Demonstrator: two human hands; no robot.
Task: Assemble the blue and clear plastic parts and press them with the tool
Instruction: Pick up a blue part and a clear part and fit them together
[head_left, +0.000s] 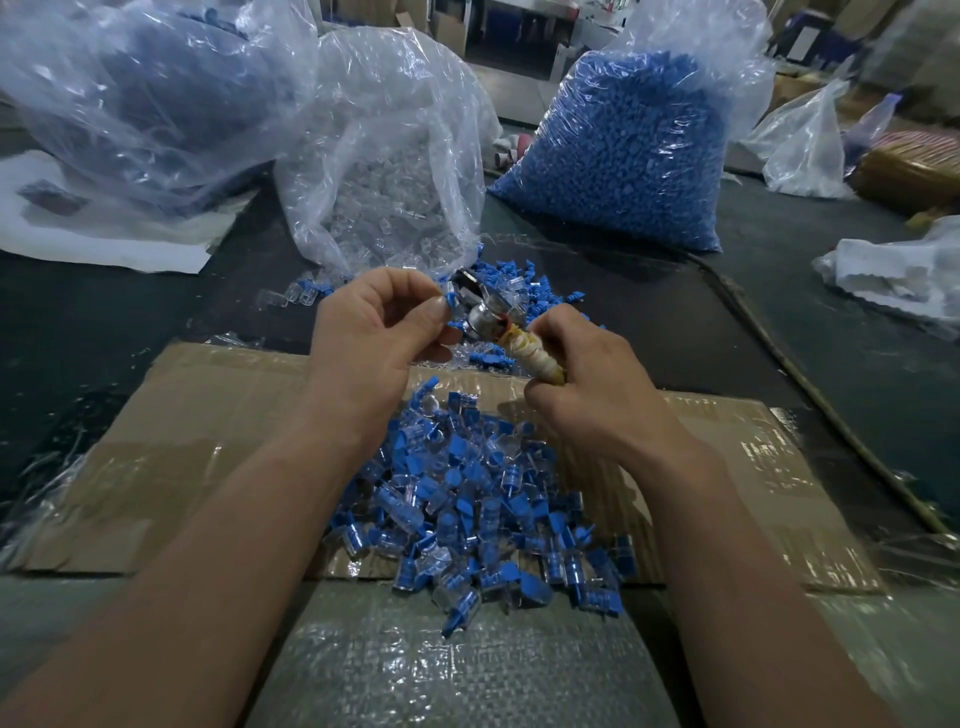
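Observation:
My left hand pinches a small blue and clear part between thumb and fingers, held above the table. My right hand grips the tape-wrapped handle of the metal pressing tool, whose shiny head sits right beside the part. Below both hands, a heap of assembled blue and clear parts lies on flattened cardboard. Loose blue parts are scattered behind the tool.
An open bag of clear parts stands behind my hands, a full bag of blue parts to its right. Another large bag is at the far left. White bags lie at the right edge.

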